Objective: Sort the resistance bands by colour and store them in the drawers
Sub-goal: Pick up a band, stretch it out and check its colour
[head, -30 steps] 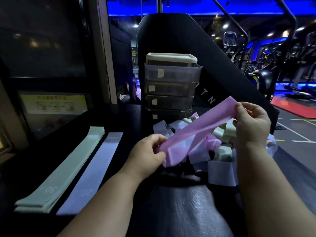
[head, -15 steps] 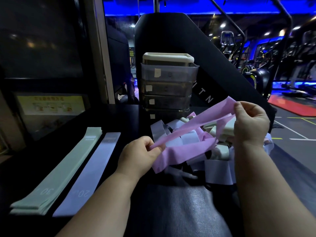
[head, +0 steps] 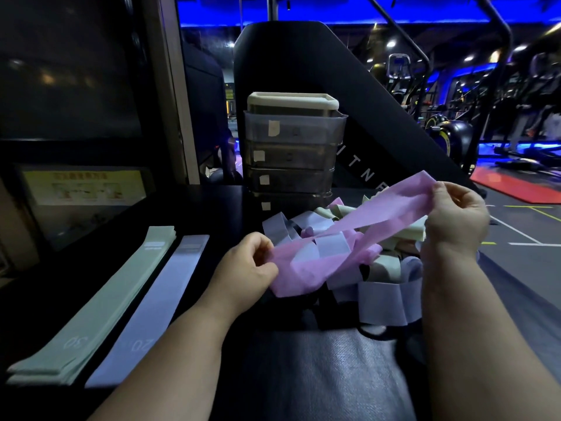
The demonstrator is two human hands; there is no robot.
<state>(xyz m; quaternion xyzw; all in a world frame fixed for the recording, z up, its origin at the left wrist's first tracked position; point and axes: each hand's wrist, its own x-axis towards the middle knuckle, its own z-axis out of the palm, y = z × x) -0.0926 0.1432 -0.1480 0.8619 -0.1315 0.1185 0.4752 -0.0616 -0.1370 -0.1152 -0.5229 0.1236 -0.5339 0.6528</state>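
Both bare forearms enter from the bottom edge, cut off above the wrist, over a dark textured mat. To the left, on the black tabletop, lie two flat lots side by side: a stack of pale green flat rubber bands and, just right of it, a lavender flat rubber band. Their near ends carry faint numerals, 30 and 20, which read upside down from here.

The left hand pinches the low end of a pink thin rubber loop band, fingers curled in so that the fingertips are hidden behind the rubber. The right hand grips the high end between thumb and curled fingers. The pink band runs slantwise between them, raised above the table, its lower layer sagging and crumpled near the left hand.

Under and behind it sits a tangled heap of lavender, pale green and pink bands, partly covered by the held band and the right forearm; how many there are cannot be told.

Behind the heap stands a smoky translucent plastic drawer tower with a cream lid. Each drawer front bears a small pale label, too small to read; the lowest drawer is half hidden by the heap, and the contents cannot be made out.

Farther back rise a black slanted panel with partly covered white letters, a blurred yellow poster at left, and dim gym machines under blue light.
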